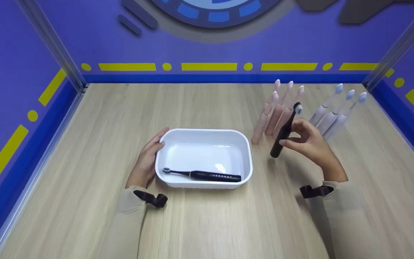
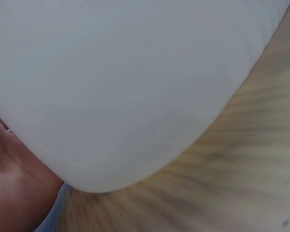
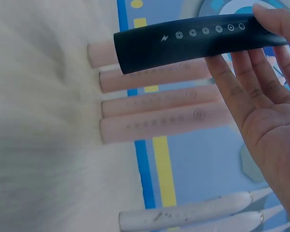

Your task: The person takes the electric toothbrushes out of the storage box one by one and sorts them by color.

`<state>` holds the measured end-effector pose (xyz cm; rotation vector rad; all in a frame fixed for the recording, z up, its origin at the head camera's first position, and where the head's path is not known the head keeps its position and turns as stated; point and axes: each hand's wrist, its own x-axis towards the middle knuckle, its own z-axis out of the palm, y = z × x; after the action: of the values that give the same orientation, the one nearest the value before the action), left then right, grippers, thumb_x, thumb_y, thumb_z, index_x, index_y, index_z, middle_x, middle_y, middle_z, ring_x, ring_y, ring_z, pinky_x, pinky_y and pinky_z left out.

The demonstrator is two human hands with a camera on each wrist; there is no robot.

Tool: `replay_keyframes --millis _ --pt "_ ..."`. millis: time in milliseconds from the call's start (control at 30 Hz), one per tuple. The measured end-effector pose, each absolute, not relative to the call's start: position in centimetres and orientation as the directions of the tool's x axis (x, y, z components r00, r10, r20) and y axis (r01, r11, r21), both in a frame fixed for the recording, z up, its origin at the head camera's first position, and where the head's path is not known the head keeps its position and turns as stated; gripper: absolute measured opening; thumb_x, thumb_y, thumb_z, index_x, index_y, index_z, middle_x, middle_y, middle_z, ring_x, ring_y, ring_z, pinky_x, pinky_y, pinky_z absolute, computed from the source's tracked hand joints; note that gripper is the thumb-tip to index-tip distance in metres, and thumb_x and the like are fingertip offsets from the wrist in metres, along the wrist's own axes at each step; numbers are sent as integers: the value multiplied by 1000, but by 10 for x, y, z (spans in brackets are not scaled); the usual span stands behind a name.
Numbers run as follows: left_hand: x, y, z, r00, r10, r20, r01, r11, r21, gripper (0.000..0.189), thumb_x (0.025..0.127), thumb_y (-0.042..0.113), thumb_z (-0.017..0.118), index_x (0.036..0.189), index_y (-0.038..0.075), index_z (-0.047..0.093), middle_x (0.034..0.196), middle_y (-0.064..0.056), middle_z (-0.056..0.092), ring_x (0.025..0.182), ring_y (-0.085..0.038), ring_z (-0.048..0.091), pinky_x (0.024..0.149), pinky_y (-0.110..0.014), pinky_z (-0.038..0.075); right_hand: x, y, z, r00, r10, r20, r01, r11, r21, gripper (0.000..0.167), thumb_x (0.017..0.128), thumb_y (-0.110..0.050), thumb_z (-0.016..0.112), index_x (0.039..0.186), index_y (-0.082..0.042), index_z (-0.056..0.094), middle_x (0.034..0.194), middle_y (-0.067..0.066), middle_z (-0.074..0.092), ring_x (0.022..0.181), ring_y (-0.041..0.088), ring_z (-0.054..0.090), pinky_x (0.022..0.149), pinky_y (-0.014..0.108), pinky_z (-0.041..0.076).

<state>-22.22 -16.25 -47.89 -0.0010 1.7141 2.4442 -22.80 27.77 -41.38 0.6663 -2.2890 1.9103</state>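
My right hand [image 1: 313, 145] pinches a black electric toothbrush [image 1: 283, 139] between thumb and fingers, raised off the table with its white-bristled head up. In the right wrist view, a row of small symbols runs along the toothbrush's dark handle [image 3: 183, 41]. My left hand [image 1: 146, 162] grips the left side of a white rectangular tub [image 1: 248, 154], thumb at the rim. The left wrist view is mostly filled by the tub's outer wall [image 2: 116, 96], the palm beside it. Another black electric toothbrush [image 1: 216, 176] lies inside the tub along its near wall.
Several pink electric toothbrushes [image 1: 261, 127] stand upright behind the held one. To their right, beyond my right hand, stand three white ones [image 1: 327, 122] with pale blue heads. Blue panels [image 1: 207, 54] wall the wooden table [image 1: 207, 223] at the back and sides.
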Motion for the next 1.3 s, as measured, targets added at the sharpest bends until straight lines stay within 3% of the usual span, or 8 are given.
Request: replay_keyframes --millis 700,967,1300 --pt "-222 -164 -480 -985 131 -110 -147 -324 935 50 101 8 34 150 10 32 160 -1 22 147 -18 21 121 -32 18 -226 315 -432 -950 -238 203 -262 247 -933 38 80 8 70 109 -7 51 102 -6 63 95 6 62 79 19 55" --pt "-222 -164 -480 -986 132 -103 -142 -334 932 50 100 8 34 150 9 32 160 -2 22 147 -18 21 121 -32 18 -223 323 -434 -948 -233 217 -269 223 -937 37 78 11 70 107 -1 52 99 -5 65 94 7 63 78 19 54" --pt "-222 -164 -480 -987 131 -95 -134 -334 933 50 100 7 34 150 8 32 160 -3 24 147 -20 23 121 -33 19 -217 329 -432 -942 -251 223 -292 290 -911 39 78 10 70 112 3 51 102 -4 64 99 5 63 85 14 50"
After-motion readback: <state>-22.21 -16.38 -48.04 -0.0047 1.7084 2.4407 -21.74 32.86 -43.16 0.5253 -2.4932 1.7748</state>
